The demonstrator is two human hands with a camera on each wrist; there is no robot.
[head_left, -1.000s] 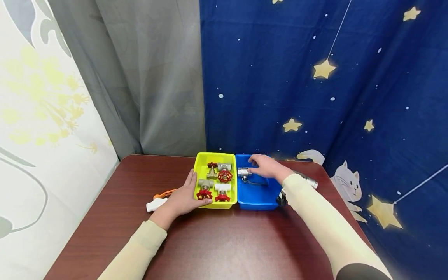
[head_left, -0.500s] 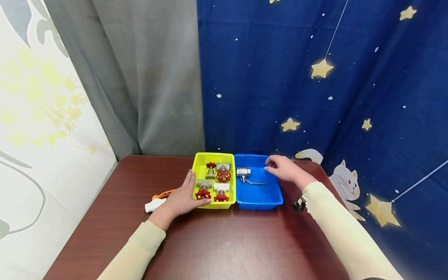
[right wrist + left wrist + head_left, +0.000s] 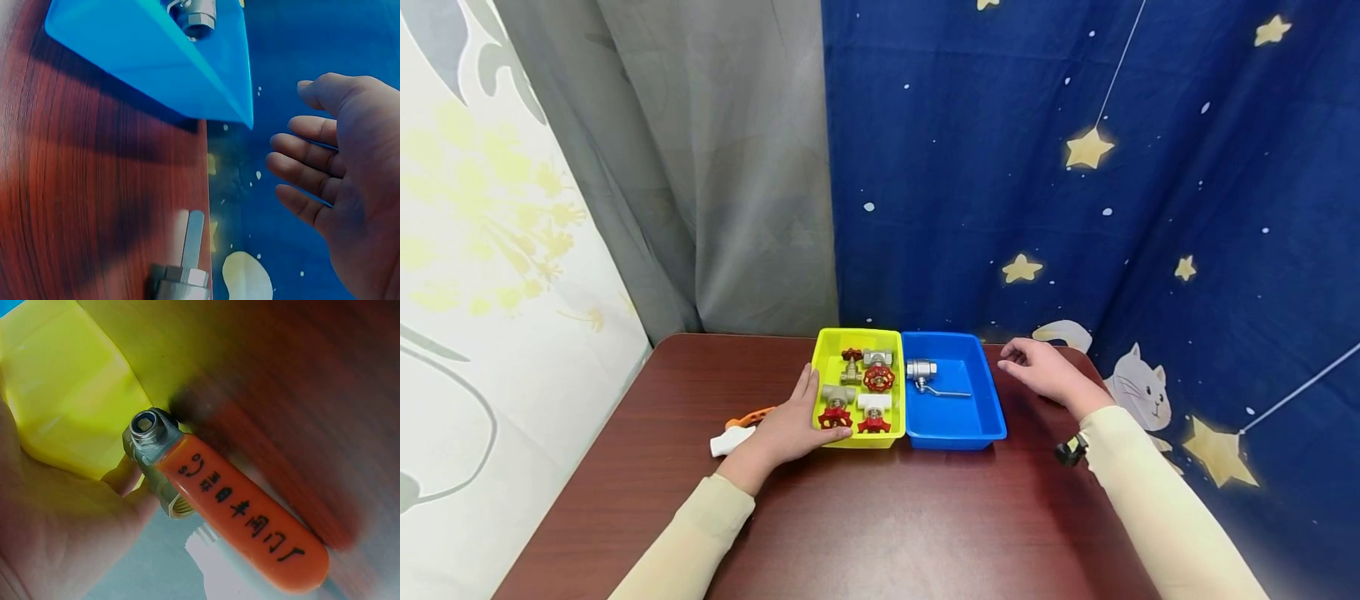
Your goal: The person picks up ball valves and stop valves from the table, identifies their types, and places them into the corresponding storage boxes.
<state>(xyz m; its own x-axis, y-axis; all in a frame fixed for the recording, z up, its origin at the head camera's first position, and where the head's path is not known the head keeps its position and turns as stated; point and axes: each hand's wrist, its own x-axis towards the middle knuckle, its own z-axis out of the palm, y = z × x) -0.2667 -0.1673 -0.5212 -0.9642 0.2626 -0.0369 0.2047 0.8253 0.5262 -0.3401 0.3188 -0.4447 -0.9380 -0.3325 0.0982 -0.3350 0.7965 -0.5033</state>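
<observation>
We see a straight-fingered left hand [image 3: 792,425] seemingly touching the rectangular yellow plastic tray [image 3: 872,441]. The empty, loosely curled right hand [image 3: 1041,368] hangs right of the rectangular blue plastic tray [image 3: 951,419]

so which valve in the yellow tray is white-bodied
The near right valve in the yellow tray. The near left valve is greyish; the far left valve and far right valve look metallic.

Left tray [image 3: 865,442] and right tray [image 3: 951,425] stood side by side on table [image 3: 880,517], curtain [image 3: 940,183] behind. Four handwheel valves [image 3: 878,378] lay in left tray; lever valve [image 3: 922,371] in right tray, toward its left. Handled valve [image 3: 237,512] lay left of both.
</observation>
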